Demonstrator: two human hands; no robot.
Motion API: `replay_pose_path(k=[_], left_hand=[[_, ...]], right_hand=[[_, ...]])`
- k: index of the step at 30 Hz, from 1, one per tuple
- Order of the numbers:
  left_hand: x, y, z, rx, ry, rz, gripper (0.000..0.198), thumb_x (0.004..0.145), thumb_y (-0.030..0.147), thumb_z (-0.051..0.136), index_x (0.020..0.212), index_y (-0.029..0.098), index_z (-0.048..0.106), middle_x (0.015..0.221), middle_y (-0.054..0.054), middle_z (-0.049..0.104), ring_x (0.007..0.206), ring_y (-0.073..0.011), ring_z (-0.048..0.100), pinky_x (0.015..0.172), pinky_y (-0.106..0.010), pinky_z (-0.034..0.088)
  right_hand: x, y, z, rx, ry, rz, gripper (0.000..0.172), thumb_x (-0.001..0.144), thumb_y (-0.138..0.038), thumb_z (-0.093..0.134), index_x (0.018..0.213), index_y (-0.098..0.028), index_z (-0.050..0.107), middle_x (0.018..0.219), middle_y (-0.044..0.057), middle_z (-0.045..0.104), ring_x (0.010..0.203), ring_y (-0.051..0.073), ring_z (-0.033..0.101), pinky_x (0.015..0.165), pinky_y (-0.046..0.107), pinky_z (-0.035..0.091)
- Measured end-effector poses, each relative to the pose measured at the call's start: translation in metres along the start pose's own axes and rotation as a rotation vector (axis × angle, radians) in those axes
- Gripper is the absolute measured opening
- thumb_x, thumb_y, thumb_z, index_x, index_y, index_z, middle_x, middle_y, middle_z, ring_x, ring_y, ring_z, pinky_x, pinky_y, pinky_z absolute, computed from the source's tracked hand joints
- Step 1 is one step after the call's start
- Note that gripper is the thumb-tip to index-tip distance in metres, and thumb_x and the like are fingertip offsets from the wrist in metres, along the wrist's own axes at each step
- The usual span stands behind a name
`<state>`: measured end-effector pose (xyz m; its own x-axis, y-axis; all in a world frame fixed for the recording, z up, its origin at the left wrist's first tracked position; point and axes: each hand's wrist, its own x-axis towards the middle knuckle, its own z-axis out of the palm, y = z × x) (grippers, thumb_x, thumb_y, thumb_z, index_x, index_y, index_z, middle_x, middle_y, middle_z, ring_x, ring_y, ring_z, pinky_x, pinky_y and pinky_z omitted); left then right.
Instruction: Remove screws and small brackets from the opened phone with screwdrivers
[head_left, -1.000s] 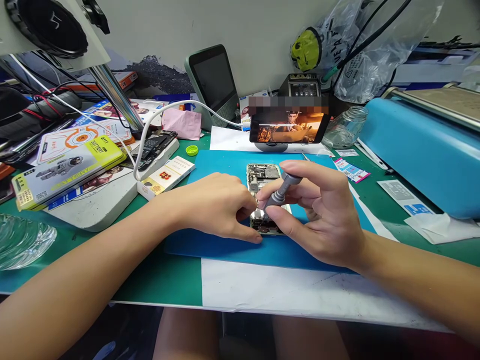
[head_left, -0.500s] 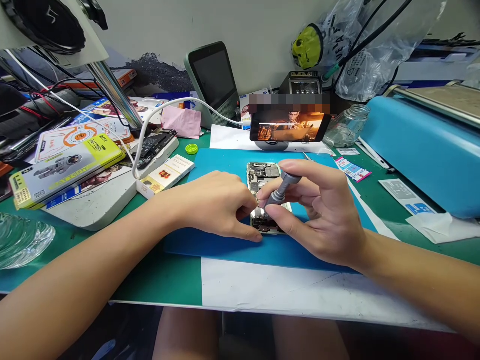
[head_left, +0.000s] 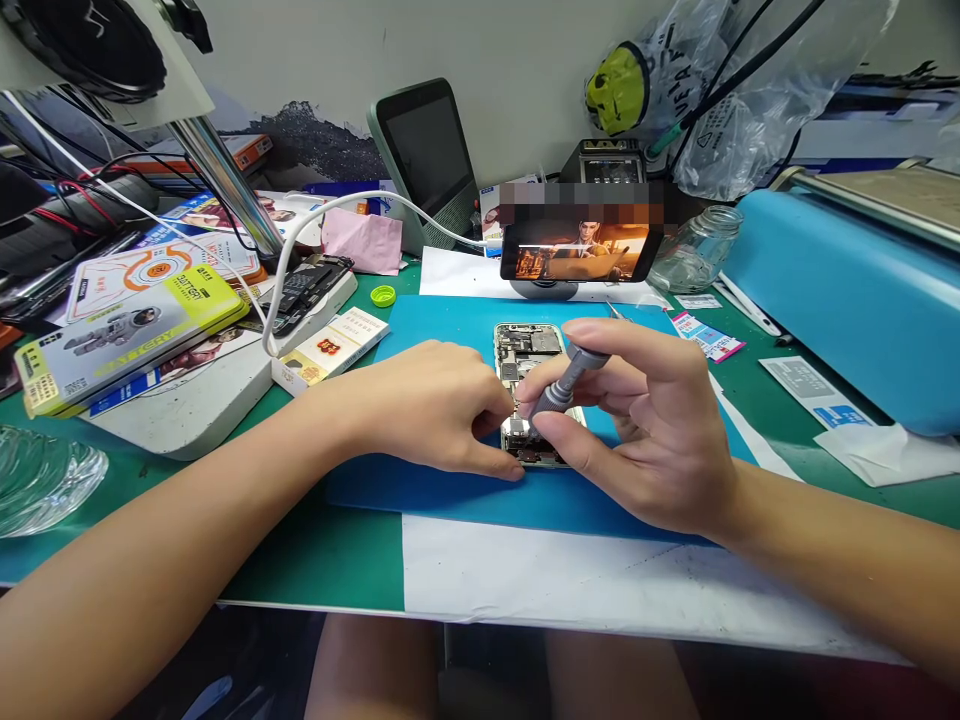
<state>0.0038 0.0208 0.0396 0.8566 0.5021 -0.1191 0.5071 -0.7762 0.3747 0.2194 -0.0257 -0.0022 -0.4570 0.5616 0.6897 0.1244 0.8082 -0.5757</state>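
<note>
On the blue mat (head_left: pixel 442 320): an opened phone (head_left: pixel 528 350) lies with its innards facing up and its long sides running away from the person; circuit parts show at its far end, while its middle is largely covered by fingers.
Left hand (head_left: pixel 442 410): it comes in from the left, palm down, with the fingers bent under and the thumb stretched along the mat to the phone's near left corner; the fingertips are at the phone's left edge, and whether they pinch anything cannot be told.
Right hand (head_left: pixel 652 440): it holds a grey screwdriver (head_left: pixel 564 385) in a narrow grip, index finger on the end cap, thumb and another finger about the lower barrel.
Screwdriver tilt: it leans down and to the left over the phone; the tip is hidden, so contact cannot be told.
Beneath the mat: a white sheet (head_left: pixel 540 575) shows along the near side of the green desk (head_left: pixel 322 560).
Behind the mat: a lit screen (head_left: pixel 577 248) stands on a round base, with a white cable (head_left: pixel 279 290) at its left end; a glass jar (head_left: pixel 697 255) is just beside it on the right.
Left of the mat: a white cardboard box (head_left: pixel 334 345), a small green cap (head_left: pixel 382 296) and a yellow-and-grey battery box (head_left: pixel 135 335).
Right side: a large blue machine (head_left: pixel 840 300), with a crumpled white paper (head_left: pixel 885 455) near its lower edge.
</note>
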Motion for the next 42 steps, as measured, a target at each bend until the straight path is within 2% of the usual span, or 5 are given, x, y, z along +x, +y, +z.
replay_pose_path(k=[5, 24, 29, 34, 42], left_hand=[[-0.0004, -0.0003, 0.0001, -0.003, 0.006, 0.003, 0.043, 0.089, 0.05, 0.072, 0.062, 0.022, 0.054, 0.054, 0.004, 0.052, 0.052, -0.0128, 0.042, 0.054, -0.031, 0.022], [0.0009, -0.0011, 0.003, -0.014, 0.026, 0.021, 0.043, 0.089, 0.047, 0.075, 0.063, 0.02, 0.054, 0.052, 0.007, 0.046, 0.05, -0.0099, 0.038, 0.052, -0.032, 0.022], [-0.0012, -0.0015, 0.0017, -0.051, 0.052, 0.043, 0.034, 0.089, 0.046, 0.076, 0.071, 0.021, 0.061, 0.058, 0.008, 0.053, 0.053, -0.0091, 0.043, 0.054, -0.03, 0.025], [-0.0014, 0.0011, -0.0002, -0.137, 0.086, 0.074, 0.017, 0.09, 0.036, 0.077, 0.098, 0.022, 0.071, 0.062, 0.01, 0.049, 0.052, -0.0085, 0.039, 0.055, -0.027, 0.026], [0.0002, 0.0025, -0.0033, -0.363, 0.029, 0.068, 0.011, 0.093, 0.029, 0.073, 0.096, 0.02, 0.08, 0.057, 0.009, 0.046, 0.048, -0.0066, 0.037, 0.05, -0.024, 0.027]], right_hand=[[-0.0002, 0.0004, 0.0014, 0.0, 0.007, -0.011, 0.069, 0.096, 0.001, 0.065, 0.152, -0.035, 0.046, 0.127, 0.002, 0.06, 0.104, 0.013, 0.075, 0.085, 0.027, 0.07], [0.0001, 0.0007, -0.0003, 0.034, -0.04, 0.006, 0.072, 0.095, 0.004, 0.064, 0.153, -0.034, 0.044, 0.113, 0.0, 0.064, 0.1, 0.013, 0.075, 0.084, 0.026, 0.07], [0.0014, -0.0008, -0.0007, 0.053, 0.04, -0.036, 0.075, 0.092, 0.003, 0.068, 0.153, -0.034, 0.048, 0.111, 0.0, 0.066, 0.1, 0.017, 0.077, 0.079, 0.029, 0.072], [0.0054, -0.0058, 0.0001, 0.022, 0.181, -0.117, 0.076, 0.089, 0.004, 0.068, 0.15, -0.038, 0.054, 0.135, 0.002, 0.059, 0.093, 0.015, 0.078, 0.074, 0.031, 0.074], [0.0066, -0.0039, -0.0021, -0.056, 0.262, -0.116, 0.074, 0.088, 0.001, 0.071, 0.147, -0.041, 0.057, 0.154, 0.002, 0.055, 0.09, 0.017, 0.08, 0.069, 0.034, 0.073]])
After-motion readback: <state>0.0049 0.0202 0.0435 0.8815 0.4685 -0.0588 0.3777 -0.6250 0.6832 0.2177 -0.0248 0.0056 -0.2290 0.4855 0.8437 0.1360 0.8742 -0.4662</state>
